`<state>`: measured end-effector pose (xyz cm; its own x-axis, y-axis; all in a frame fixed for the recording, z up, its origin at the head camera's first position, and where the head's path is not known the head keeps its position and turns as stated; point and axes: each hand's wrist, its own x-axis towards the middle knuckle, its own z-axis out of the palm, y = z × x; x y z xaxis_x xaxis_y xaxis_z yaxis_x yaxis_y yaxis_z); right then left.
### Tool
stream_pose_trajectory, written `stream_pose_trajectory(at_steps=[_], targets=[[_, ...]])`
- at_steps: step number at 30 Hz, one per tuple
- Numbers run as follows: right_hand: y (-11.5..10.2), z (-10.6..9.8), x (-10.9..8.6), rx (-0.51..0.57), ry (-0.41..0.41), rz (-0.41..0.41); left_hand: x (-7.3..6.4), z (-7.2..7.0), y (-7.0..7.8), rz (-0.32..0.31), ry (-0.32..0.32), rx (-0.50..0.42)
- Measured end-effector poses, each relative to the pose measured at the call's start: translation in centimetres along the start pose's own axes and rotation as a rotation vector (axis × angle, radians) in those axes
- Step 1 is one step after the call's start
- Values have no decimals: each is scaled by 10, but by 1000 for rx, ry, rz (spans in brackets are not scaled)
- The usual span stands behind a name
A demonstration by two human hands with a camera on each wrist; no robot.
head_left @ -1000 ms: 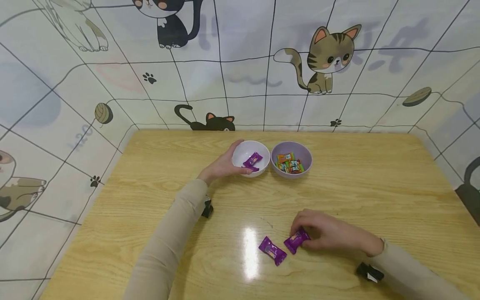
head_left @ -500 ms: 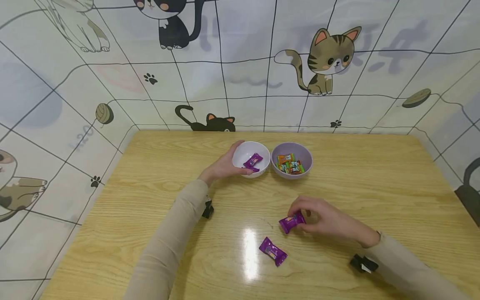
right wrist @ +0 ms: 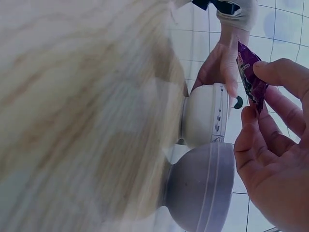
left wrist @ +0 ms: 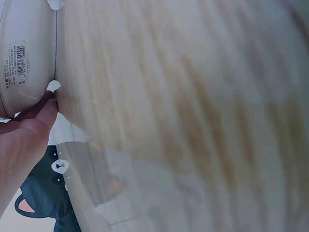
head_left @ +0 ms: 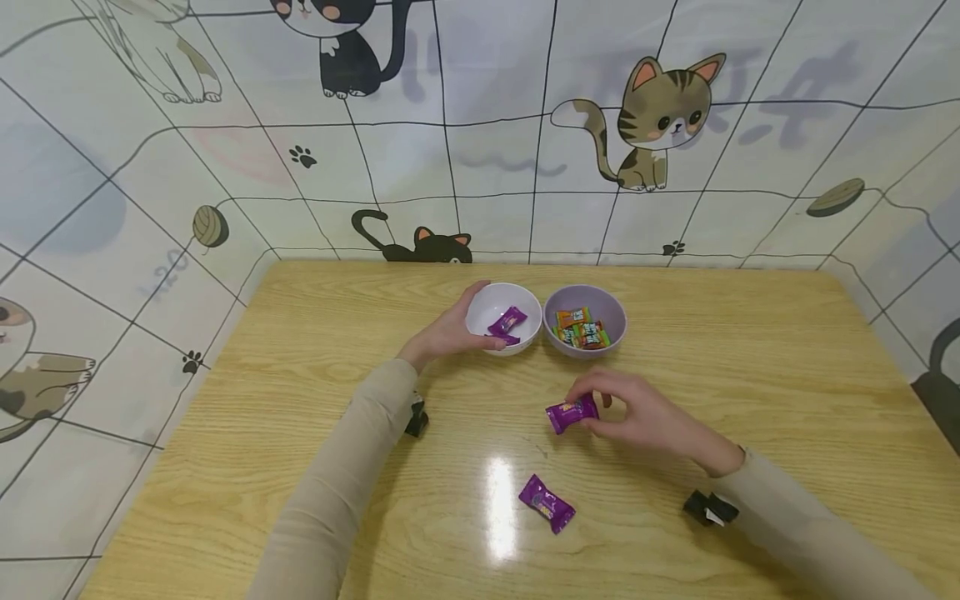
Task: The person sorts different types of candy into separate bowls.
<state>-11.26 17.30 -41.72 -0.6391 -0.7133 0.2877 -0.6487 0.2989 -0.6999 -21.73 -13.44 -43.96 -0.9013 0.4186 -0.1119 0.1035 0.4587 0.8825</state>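
Note:
My left hand [head_left: 448, 331] grips the white bowl [head_left: 480, 302] by its left side, with the thumb at the near rim. Purple-wrapped candies [head_left: 507, 321] lie inside that bowl. Between the thumb and fingers of my right hand [head_left: 645, 415] is a purple-wrapped candy [head_left: 572, 412], held above the table in front of the bowls; the right wrist view shows the same candy [right wrist: 250, 77] pinched. Another purple candy [head_left: 547, 503] lies on the table, nearer to me. The left wrist view catches only the white bowl's labelled outside [left wrist: 29, 53] and part of the hand.
A lilac bowl [head_left: 617, 310] stands at the white bowl's right, holding several orange and green wrapped candies [head_left: 581, 328]. The wooden table [head_left: 750, 350] ends at a cat-patterned cloth backdrop [head_left: 495, 167]. A dark object [head_left: 941, 383] shows at the right edge.
My right hand has lifted a purple candy from beside the other one and carried it forward and slightly left, toward the bowls. The left hand and white bowl have stayed in place.

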Motion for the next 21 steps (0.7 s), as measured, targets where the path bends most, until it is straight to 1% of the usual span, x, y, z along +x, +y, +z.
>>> stream_pose_trajectory(at_steps=[3,8,12,16,21], targets=[[-1,-1,4,-3,19,-13,0,0,0,-7,1,2],[-2,-1,13,-11,49,-34,1,0,-2,-3,7,14],[0,-1,19,3,57,-33,2,0,-3,-4,7,18],[0,-2,25,18,67,-4,1,1,-2,-9,5,16],[1,-6,35,22,110,-29,1,1,-2,-14,4,17]])
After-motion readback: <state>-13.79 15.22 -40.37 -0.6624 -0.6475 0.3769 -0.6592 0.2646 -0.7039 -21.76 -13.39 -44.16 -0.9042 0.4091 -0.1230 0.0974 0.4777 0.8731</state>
